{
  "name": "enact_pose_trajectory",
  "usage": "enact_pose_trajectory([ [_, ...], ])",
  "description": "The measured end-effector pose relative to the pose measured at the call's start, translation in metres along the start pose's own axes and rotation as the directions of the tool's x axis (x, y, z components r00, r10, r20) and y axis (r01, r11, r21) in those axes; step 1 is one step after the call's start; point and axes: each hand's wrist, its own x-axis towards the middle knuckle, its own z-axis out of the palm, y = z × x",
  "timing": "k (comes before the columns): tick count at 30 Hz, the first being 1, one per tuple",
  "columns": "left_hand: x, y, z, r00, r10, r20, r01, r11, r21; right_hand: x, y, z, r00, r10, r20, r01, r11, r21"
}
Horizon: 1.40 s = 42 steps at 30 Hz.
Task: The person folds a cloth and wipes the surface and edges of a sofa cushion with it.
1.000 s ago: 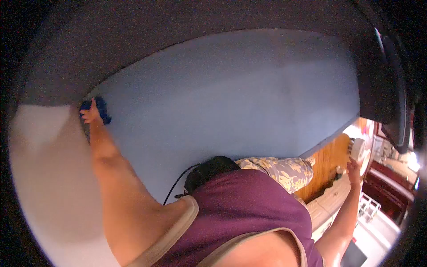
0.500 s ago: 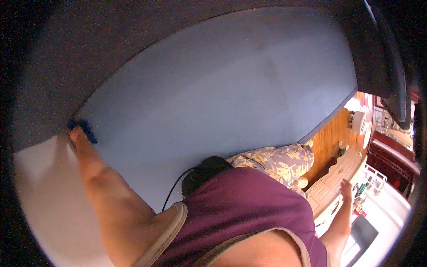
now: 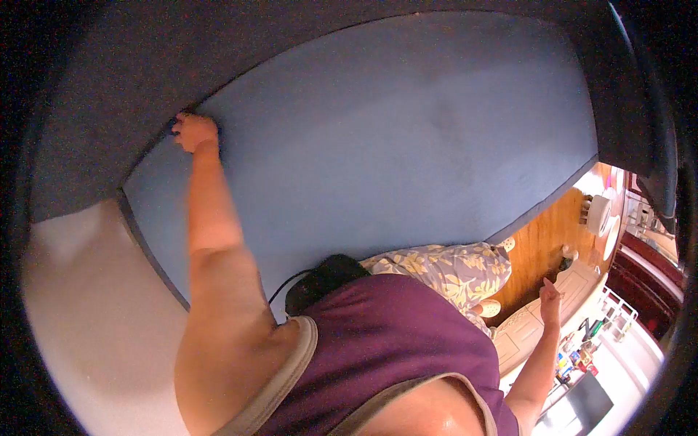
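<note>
- Left hand [image 3: 195, 132]: fingers bent over a dark blue item [image 3: 175, 122], mostly hidden at the upper edge of the blue pad [image 3: 349, 160], beside the grey panel [image 3: 145, 87]; whether they clamp it, I cannot tell.
- Right hand [image 3: 551, 292]: off the pad, fingers parted, nothing seen in it.
- Best, I judge: palm low, even pressure, fingertips following the seam.
- With that arm stretched far, leaning closer would steady it.
</note>
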Motion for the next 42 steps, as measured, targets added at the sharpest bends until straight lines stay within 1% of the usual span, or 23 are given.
enact_pose_trajectory([
  [2, -0.018, 0.036, -0.005, 1.000, -0.017, -0.016, 0.017, 1.000, -0.026, -0.007, -0.010, 0.014, 0.999, 0.016, -0.030, -0.018, 0.998, -0.054],
  [6, -0.050, 0.109, 0.010, 0.969, 0.245, 0.043, -0.246, 0.969, 0.023, -0.024, -0.002, 0.024, 0.986, 0.149, 0.077, -0.151, 0.988, 0.016],
  [10, -0.091, 0.185, 0.005, 0.965, 0.260, -0.026, -0.260, 0.966, -0.011, -0.038, 0.058, 0.039, 0.996, 0.088, 0.025, -0.090, 0.994, 0.062],
  [14, -0.099, 0.189, 0.001, 0.958, 0.287, -0.026, -0.288, 0.953, -0.095, -0.040, 0.059, 0.050, 0.984, 0.164, 0.067, -0.168, 0.984, 0.052],
  [16, -0.096, 0.181, 0.000, 0.936, 0.347, -0.052, -0.351, 0.933, -0.080, -0.023, 0.068, 0.057, 0.992, -0.008, 0.127, 0.021, 0.994, -0.106],
  [18, -0.097, 0.177, -0.004, 0.888, 0.456, 0.065, -0.426, 0.867, -0.259, 0.003, 0.038, 0.056, 0.990, -0.020, 0.139, 0.039, 0.990, -0.138],
  [19, -0.112, 0.175, -0.003, 0.682, 0.728, 0.068, -0.662, 0.654, -0.366, 0.018, 0.018, 0.059, 0.992, -0.068, 0.107, 0.079, 0.992, -0.096],
  [20, -0.135, 0.174, 0.000, 0.398, 0.917, 0.031, -0.806, 0.365, -0.465, 0.034, -0.002, 0.062, 0.990, -0.116, 0.074, 0.120, 0.991, -0.058],
  [22, -0.193, 0.170, -0.013, 0.165, 0.977, -0.135, -0.878, 0.083, -0.471, 0.058, -0.050, 0.054, 0.955, -0.295, -0.045, 0.294, 0.956, -0.020],
  [23, -0.196, 0.163, -0.020, 0.165, 0.975, -0.147, -0.876, 0.076, -0.475, 0.063, -0.088, 0.040, 0.951, -0.307, -0.030, 0.304, 0.950, -0.074],
  [25, -0.184, 0.147, -0.035, 0.212, 0.944, -0.255, -0.957, 0.148, -0.249, 0.068, -0.157, 0.010, 0.969, -0.244, 0.023, 0.245, 0.955, -0.170],
  [28, -0.100, 0.080, -0.030, 0.414, 0.874, -0.255, -0.910, 0.400, -0.105, 0.078, -0.208, -0.018, 0.961, -0.272, -0.056, 0.262, 0.954, -0.147],
  [30, -0.042, 0.008, -0.031, 0.478, 0.800, -0.363, -0.862, 0.507, -0.020, 0.112, -0.176, -0.018, 0.862, -0.496, -0.102, 0.478, 0.864, -0.160],
  [32, -0.002, -0.075, -0.043, 0.556, 0.696, -0.454, -0.759, 0.648, 0.062, 0.130, -0.173, -0.025, 0.876, -0.482, -0.011, 0.461, 0.844, -0.275],
  [33, 0.012, -0.114, -0.038, 0.555, 0.641, -0.530, -0.700, 0.704, 0.120, 0.137, -0.168, -0.028, 0.915, -0.398, 0.073, 0.396, 0.842, -0.367],
  [34, 0.028, -0.155, -0.032, 0.573, 0.611, -0.547, -0.613, 0.762, 0.209, 0.152, -0.139, -0.016, 0.924, -0.381, -0.034, 0.383, 0.920, 0.089],
  [35, 0.036, -0.196, -0.025, 0.714, 0.299, -0.633, -0.361, 0.932, 0.033, 0.141, -0.150, -0.016, 0.924, -0.381, -0.028, 0.382, 0.922, 0.065],
  [36, 0.045, -0.237, -0.016, 0.766, -0.051, -0.641, -0.082, 0.981, -0.176, 0.123, -0.166, -0.011, 0.903, -0.429, 0.033, 0.426, 0.879, -0.213],
  [37, 0.064, -0.261, 0.005, 0.669, 0.068, -0.740, -0.052, 0.998, 0.045, 0.117, -0.178, -0.007, 0.881, -0.462, 0.107, 0.456, 0.765, -0.455],
  [39, 0.070, -0.294, 0.021, 0.836, -0.235, -0.495, 0.217, 0.972, -0.095, 0.137, -0.156, -0.017, 0.900, -0.416, 0.130, 0.428, 0.900, -0.085],
  [40, 0.070, -0.315, 0.019, 0.857, -0.322, -0.403, 0.318, 0.945, -0.078, 0.147, -0.152, -0.020, 0.921, -0.378, 0.100, 0.370, 0.925, 0.085],
  [41, 0.076, -0.315, 0.031, 0.888, -0.336, -0.315, 0.337, 0.940, -0.052, 0.139, -0.117, -0.038, 0.969, -0.236, 0.070, 0.197, 0.914, 0.355],
  [42, 0.081, -0.320, 0.037, 0.906, -0.337, -0.256, 0.344, 0.939, -0.019, 0.115, -0.109, -0.043, 0.986, -0.170, -0.004, 0.150, 0.864, 0.481],
])
